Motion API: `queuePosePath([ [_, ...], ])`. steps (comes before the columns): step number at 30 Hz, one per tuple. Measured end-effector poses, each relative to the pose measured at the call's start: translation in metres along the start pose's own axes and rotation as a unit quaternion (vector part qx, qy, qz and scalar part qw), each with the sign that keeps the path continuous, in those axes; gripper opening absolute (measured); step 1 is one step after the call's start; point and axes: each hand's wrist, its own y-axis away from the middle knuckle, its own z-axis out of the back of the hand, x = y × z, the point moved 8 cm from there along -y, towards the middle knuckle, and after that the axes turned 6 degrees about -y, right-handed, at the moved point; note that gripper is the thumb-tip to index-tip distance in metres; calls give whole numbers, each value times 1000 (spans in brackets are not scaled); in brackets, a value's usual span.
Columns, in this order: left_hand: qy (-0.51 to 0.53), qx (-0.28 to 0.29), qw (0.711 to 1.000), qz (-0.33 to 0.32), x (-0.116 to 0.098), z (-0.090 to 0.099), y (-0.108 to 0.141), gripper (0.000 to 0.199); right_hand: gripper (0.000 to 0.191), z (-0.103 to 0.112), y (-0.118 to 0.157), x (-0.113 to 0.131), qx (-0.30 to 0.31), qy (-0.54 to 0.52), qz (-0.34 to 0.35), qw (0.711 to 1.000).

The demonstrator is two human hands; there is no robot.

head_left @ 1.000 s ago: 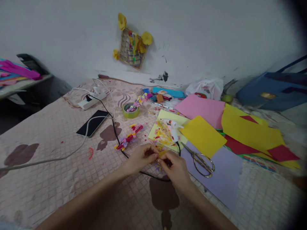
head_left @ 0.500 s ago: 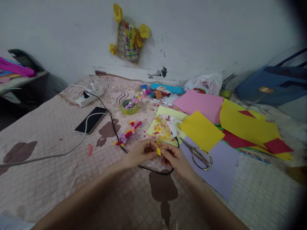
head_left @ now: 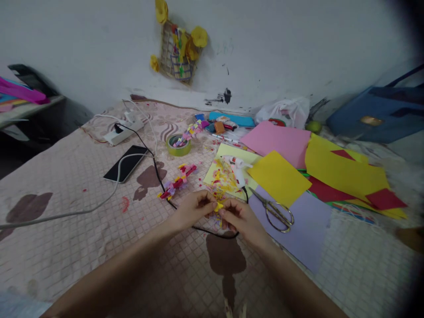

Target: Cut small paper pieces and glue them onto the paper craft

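A small yellow piece [head_left: 219, 206] is pinched between the fingertips of both hands, low over the middle of the patterned cloth. My left hand [head_left: 195, 209] is closed on its left side, and my right hand [head_left: 239, 215] is closed on its right. Just beyond the hands, yellow and red scraps [head_left: 225, 176] lie on a pale yellow sheet [head_left: 249, 154] beside a white glue gun [head_left: 238, 170]. A red stick with pink, purple and yellow bits [head_left: 177, 182] lies to the left. Scissors [head_left: 276, 213] rest on a purple sheet [head_left: 306, 229] at the right.
A black cable [head_left: 218, 236] loops around the hands. To the left are a phone [head_left: 126, 164] and a power strip [head_left: 123, 134]. Green tape [head_left: 179, 145] sits farther back. Yellow paper [head_left: 280, 176], pink paper [head_left: 276, 140] and a blue bag [head_left: 377, 112] are at the right.
The fingers have shifted slightly around the yellow piece, which now looks turned to lie more sideways. The view has tilted a little.
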Motion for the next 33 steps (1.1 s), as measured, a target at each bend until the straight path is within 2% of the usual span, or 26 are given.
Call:
queuePosePath([
  [3,12,26,1000,9,2,0,-1,25,22,1,0,1,-4,9,-4,1000],
  [5,-1,27,1000,7,0,7,-2,26,20,4,1,3,-14,24,-1,1000],
  [7,-57,-18,998,-13,-8,24,-2,22,18,7,1,6,-25,47,17,998],
  [9,-171,-87,981,-42,-19,45,0,15,17,9,2,8,-24,68,40,997],
  [11,-279,-99,954,-47,-24,53,3,11,16,8,3,9,-14,90,57,994],
  [15,-404,-61,912,-34,-18,46,4,7,15,5,4,6,0,131,61,989],
  [20,-463,-50,885,-13,-7,36,3,9,16,5,4,5,-1,130,58,990],
  [27,-475,-43,879,-10,-4,32,2,5,15,6,3,3,7,119,51,992],
  [33,-465,-52,884,-1,-3,33,2,12,14,8,3,2,7,127,59,990],
])
